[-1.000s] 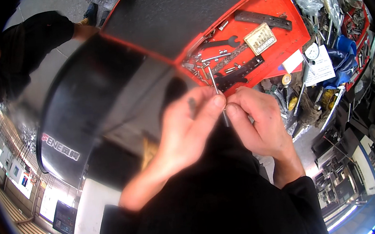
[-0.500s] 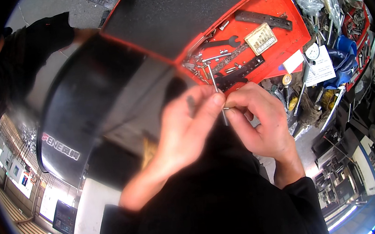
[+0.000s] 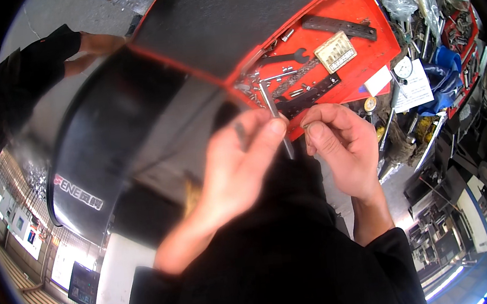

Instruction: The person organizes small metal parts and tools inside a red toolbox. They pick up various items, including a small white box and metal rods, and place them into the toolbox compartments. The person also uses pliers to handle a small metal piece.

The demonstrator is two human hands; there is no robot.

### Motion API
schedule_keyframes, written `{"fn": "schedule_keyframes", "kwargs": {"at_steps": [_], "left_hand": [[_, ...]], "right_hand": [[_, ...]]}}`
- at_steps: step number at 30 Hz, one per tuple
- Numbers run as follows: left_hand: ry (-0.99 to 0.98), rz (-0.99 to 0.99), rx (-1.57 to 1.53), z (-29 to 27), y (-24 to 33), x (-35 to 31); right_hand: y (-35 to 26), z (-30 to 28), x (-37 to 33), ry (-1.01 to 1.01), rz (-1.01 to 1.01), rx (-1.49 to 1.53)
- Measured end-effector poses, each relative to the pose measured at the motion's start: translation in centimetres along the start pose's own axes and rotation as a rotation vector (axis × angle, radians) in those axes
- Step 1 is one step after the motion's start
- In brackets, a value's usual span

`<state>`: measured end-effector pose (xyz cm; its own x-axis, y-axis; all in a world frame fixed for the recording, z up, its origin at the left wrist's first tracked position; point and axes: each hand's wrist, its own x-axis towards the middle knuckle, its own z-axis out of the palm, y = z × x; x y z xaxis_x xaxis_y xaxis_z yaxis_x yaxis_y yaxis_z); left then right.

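Observation:
My left hand pinches a slim silver metal rod between thumb and forefinger. The rod slants, its upper end over the open red tool tray and its lower end below my thumb. To its right, apart from the rod, my right hand is closed with thumb against fingertips; whether something small is in that pinch is hidden. Beyond my hands the tray holds a dark open-end wrench, a small pale case of metal pieces, a black perforated bar and scattered small metal parts.
A dark panel edged in red stands beside the tray. Left of my hands is a large glossy black cover. A dial gauge, paper sheet and cluttered tools lie at right. Another person's arm shows at far left.
My right hand has come away from the rod, to the right. The rod stays in my left hand, its thicker part now showing. The other person's arm reaches further into view.

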<state>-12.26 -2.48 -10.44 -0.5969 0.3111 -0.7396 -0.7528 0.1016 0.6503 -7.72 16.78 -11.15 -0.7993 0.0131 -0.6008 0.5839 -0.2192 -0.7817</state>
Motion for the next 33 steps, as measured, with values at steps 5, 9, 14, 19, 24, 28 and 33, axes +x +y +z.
{"fn": "schedule_keyframes", "kwargs": {"at_steps": [5,9,14,19,24,28,33], "left_hand": [[0.016,-0.018,-0.019,0.2,0.0,0.2],[0.024,-0.005,-0.017,0.4,-0.1,0.2],[0.041,0.037,-0.002,0.3,-1.0,0.5],[0.089,0.025,0.123,0.6,-0.3,0.7],[0.118,0.042,0.147,1.1,-0.6,1.2],[0.134,0.084,0.233,1.5,-0.9,1.7],[0.148,0.105,0.304,1.5,-0.9,2.0]], "right_hand": [[-0.4,-0.2,0.1,0.001,0.039,0.098],[0.2,0.0,0.1,0.033,-0.026,0.100],[0.4,-0.6,-0.1,0.048,-0.005,0.055],[1.4,-0.8,-0.4,0.133,-0.050,-0.049],[2.0,-0.7,-0.7,0.173,-0.030,-0.187],[2.8,-0.7,-0.5,0.252,-0.073,-0.200],[2.6,-0.7,0.0,0.312,-0.100,-0.249]]}}
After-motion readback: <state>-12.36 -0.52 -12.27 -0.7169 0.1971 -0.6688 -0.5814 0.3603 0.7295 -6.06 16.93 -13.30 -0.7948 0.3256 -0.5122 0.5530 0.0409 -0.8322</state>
